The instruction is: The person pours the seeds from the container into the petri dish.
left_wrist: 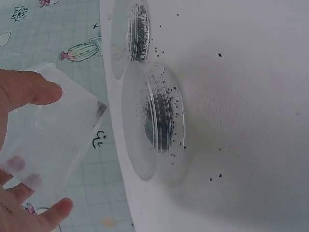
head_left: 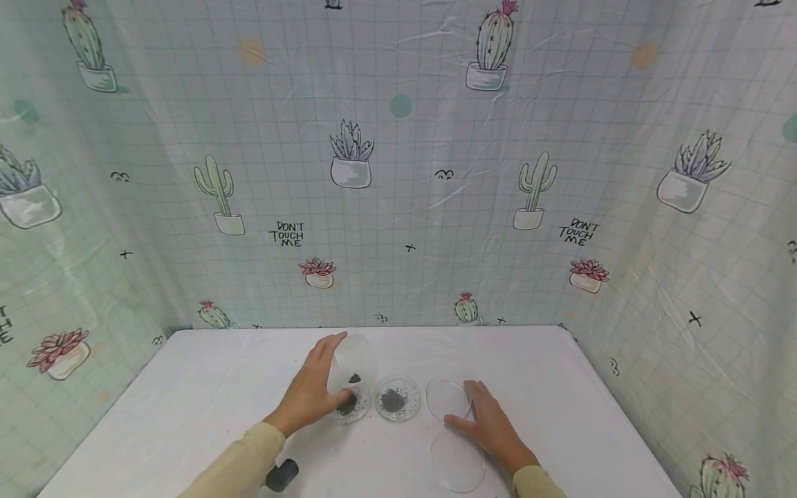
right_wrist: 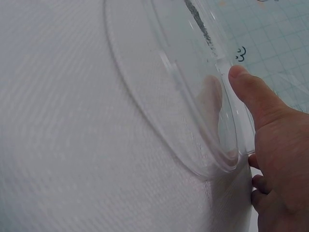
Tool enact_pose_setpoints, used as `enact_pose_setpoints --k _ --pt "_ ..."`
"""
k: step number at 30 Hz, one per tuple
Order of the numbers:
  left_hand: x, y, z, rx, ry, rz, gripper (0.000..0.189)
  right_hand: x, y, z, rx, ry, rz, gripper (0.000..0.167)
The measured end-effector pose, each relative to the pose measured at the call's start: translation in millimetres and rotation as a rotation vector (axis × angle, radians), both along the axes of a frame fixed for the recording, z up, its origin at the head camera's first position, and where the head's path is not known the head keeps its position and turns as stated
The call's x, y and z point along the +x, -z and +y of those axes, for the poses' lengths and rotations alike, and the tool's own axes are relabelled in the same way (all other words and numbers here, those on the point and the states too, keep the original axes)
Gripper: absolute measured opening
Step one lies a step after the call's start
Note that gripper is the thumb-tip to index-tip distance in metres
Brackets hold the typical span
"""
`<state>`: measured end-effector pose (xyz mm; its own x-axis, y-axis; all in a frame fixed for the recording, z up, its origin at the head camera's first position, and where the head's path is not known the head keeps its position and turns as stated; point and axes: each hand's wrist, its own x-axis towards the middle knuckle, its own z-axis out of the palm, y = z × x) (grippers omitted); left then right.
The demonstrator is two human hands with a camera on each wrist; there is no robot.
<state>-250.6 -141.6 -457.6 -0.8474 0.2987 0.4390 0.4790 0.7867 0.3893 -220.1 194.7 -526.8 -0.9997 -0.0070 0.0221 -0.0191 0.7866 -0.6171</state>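
Note:
My left hand [head_left: 314, 387] pinches a clear plastic bag [left_wrist: 53, 121] with dark granules in one corner. The bag tilts above the left petri dish [head_left: 360, 415], which holds a heap of the same granules. Beside that dish is a middle petri dish [head_left: 397, 400] with a dark heap of its own. On the right, my right hand [head_left: 495, 422] holds a clear petri dish [head_left: 441, 395] by its right side, thumb at the near rim and fingers at the far side. That dish shows no heap.
Another clear round dish or lid [head_left: 457, 462] lies on the white table [head_left: 548, 387] in front of the right dish. Loose dark grains [left_wrist: 219, 176] are scattered near the left dish. A black rounded object [head_left: 283, 476] is by the left sleeve. A printed curtain [head_left: 405, 207] surrounds the table.

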Motion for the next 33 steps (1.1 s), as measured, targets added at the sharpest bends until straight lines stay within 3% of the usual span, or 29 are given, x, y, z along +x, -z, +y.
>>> enact_pose_setpoints --k 33 --pt "-0.8 -2.8 40.2 -0.057 0.143 0.045 0.105 -0.8 0.9 -0.5 0.007 0.007 -0.012 0.095"
